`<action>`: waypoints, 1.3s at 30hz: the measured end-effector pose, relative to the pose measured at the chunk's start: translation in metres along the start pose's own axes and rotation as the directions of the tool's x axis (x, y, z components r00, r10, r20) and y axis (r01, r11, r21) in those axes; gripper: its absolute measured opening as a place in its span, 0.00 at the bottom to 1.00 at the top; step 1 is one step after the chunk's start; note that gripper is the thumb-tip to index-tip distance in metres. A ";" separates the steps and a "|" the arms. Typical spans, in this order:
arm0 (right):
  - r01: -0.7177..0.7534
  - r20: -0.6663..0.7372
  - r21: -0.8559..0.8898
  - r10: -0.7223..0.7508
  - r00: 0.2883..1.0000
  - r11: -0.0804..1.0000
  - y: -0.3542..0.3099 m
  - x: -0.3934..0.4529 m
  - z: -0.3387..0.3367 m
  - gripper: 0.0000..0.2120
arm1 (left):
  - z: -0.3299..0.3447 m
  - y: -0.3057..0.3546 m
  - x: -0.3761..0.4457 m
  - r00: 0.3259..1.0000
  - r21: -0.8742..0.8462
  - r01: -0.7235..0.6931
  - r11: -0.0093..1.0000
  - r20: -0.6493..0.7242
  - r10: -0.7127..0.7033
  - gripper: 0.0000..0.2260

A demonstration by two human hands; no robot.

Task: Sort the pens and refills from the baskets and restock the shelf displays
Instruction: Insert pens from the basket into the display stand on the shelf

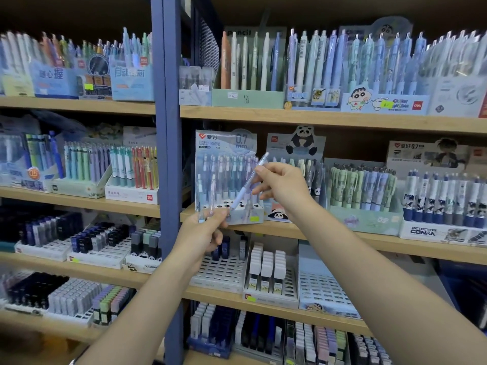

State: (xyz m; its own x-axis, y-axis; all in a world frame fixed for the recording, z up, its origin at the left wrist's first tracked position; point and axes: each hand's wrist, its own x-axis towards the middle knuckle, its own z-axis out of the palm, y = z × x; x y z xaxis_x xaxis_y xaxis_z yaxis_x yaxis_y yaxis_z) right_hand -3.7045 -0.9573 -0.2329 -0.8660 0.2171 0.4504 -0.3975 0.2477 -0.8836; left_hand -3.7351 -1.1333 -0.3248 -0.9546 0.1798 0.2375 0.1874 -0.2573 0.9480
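My right hand (283, 184) pinches a pale lilac mechanical pencil (247, 184), tilted with its tip down-left, in front of the 0.7 mm pencil display box (226, 146) on the middle shelf. My left hand (203, 231) grips two wrapped pencils (205, 197) upright, one light blue and one clear pink, just below and left of that box. The front holes of the display's white base (237, 206) stand vacant; its back rows hold several pastel pencils.
A panda display (300, 143) and a green pen box (365, 191) stand to the right. A blue steel upright (168, 127) divides the shelves. Lead refill trays (224, 270) fill the shelf below; more pen boxes (247, 61) line the shelf above.
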 end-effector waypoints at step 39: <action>0.140 0.282 -0.318 -0.047 0.958 0.938 -0.010 -0.021 0.065 0.11 | -0.034 0.017 -0.010 0.988 0.056 -0.122 0.991 0.104 0.116 0.09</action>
State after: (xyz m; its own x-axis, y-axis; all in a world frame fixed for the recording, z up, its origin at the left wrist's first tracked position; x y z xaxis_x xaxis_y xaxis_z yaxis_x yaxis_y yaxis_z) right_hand -3.7025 -1.0259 -0.2422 -0.8967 -0.0697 0.4372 -0.3971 0.5631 -0.7247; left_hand -3.7299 -1.1717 -0.3179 -0.8969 0.2468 0.3669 0.3156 -0.2241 0.9221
